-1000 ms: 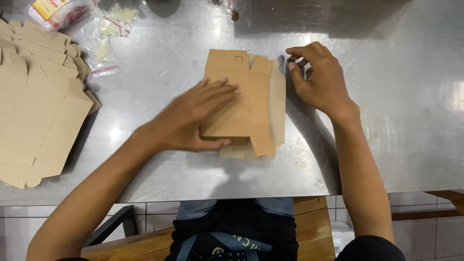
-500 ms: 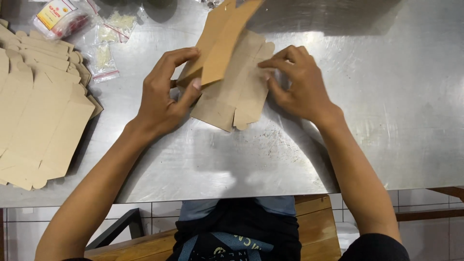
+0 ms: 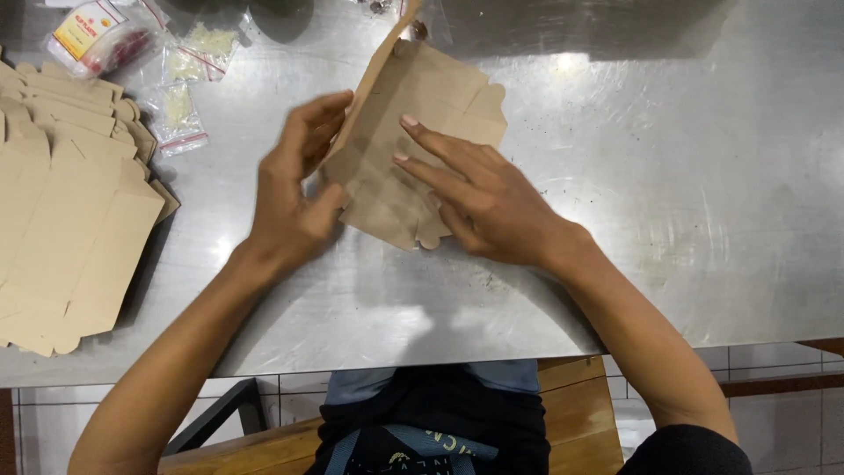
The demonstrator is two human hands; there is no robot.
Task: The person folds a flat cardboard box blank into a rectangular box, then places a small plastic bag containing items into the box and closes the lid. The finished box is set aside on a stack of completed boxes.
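Gleaming steel table (image 3: 668,202), cardboard blank (image 3: 422,132) pressed flat, tiled wall (image 3: 774,361) below

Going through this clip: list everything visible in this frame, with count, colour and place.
cardboard box blank: one, brown, table centre, one panel folded upward, held by both hands
stack of flat blanks: several, brown, far left of the table
small plastic bags: about three, clear with pale contents, upper left
labelled packet: one, clear with red contents and a yellow label, top left corner
metal table: one, silver, fills the view
wooden bench: one, brown, bottom edge
left hand: gripping the raised panel's edge
right hand: pressed flat on the blank
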